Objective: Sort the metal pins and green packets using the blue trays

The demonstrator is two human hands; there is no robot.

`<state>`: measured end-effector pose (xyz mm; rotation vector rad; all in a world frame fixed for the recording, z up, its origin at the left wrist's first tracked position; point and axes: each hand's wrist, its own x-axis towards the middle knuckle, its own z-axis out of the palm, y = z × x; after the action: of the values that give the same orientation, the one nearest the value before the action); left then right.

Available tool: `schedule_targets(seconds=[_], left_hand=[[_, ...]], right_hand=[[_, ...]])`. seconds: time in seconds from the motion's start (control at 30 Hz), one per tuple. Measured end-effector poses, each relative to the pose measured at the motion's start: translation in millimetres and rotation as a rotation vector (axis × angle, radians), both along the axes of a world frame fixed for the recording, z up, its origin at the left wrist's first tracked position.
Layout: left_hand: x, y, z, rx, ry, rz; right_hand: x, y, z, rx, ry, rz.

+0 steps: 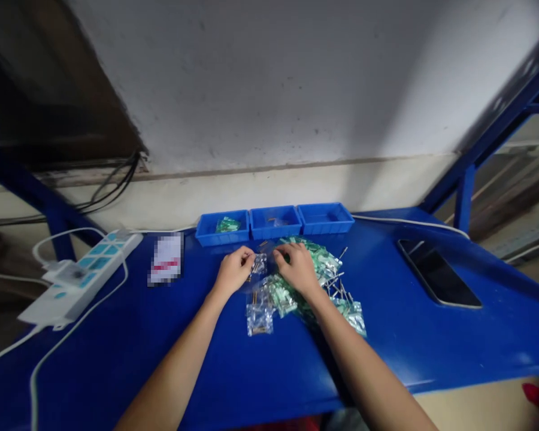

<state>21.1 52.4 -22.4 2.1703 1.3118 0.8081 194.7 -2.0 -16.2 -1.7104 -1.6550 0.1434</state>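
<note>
My left hand is closed, thumb and fingertips pinched together at the edge of a small clear plastic bag with thin metal pieces in it. Opposite it, my right hand has its thumb and fingers curled together beside that bag; what lies between those fingertips is too small to make out. Under and around the right hand spreads a pile of small green-and-clear packets. Nearer to me lies another clear bag with brownish pins inside. Loose metal pins are scattered right of the right hand.
Three blue trays stand along the wall: the left tray holds green packets, the middle tray a few small pieces, beside the right tray. A phone lies right. A power strip, white cables and a blurred card are left.
</note>
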Motion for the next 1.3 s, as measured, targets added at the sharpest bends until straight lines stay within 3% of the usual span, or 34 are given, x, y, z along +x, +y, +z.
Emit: schedule_targets(seconds=[0.27,0.8,1.3], left_hand=[[2.9,-2.2,-0.5,0.052,0.046,-0.005],[3.0,1.2,1.7,-0.018,0.019,0.008],[11.8,-7.7,4.9,0.104,0.215,0.046]], right_hand=[[4.3,-0.7,-3.5,0.027,-0.040,0.013],[9.0,-9.7,-2.3,0.002,0.017,-0.001],[10.4,-3.1,-5.3,0.007,-0.026,-0.023]])
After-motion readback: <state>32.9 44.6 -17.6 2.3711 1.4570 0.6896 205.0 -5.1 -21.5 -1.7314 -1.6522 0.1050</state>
